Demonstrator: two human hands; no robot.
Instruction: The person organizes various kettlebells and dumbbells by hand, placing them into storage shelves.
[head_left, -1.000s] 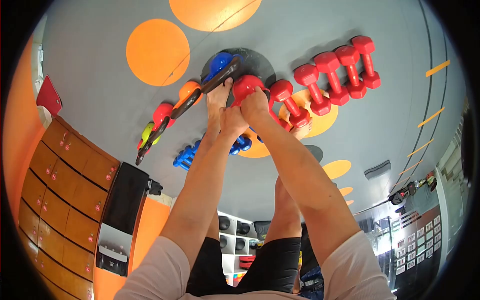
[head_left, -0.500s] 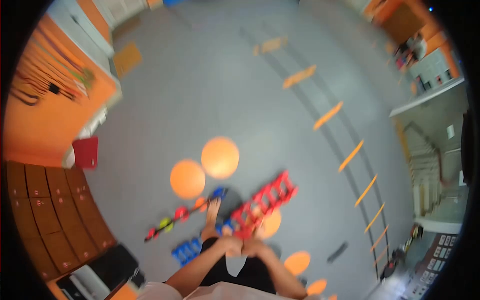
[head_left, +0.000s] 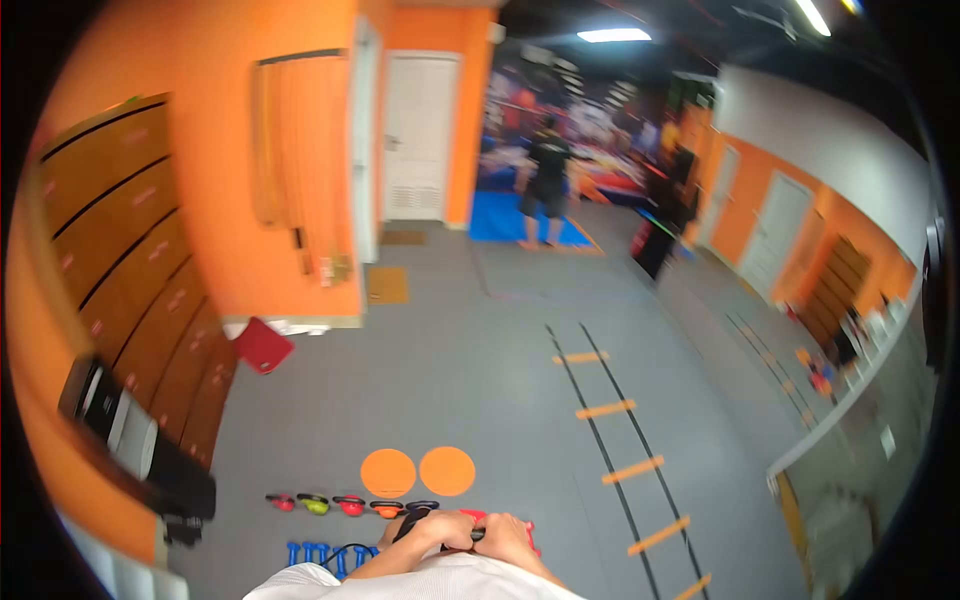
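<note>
I see both hands, left hand and right hand, clamped on the red kettlebell's handle; a slipped grip risks dropping it onto the floor weights just beyond them.

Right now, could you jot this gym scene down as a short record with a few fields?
place: gym hall with grey tiled floor and orange walls
left hand: closed on a dark kettlebell handle, beside the other hand
right hand: closed on the same handle
floor row: small kettlebells, red, yellow-green, red, orange
markers: two round orange floor discs
also: blue dumbbells; orange-runged agility ladder
people: two persons standing far off near a blue mat
</note>
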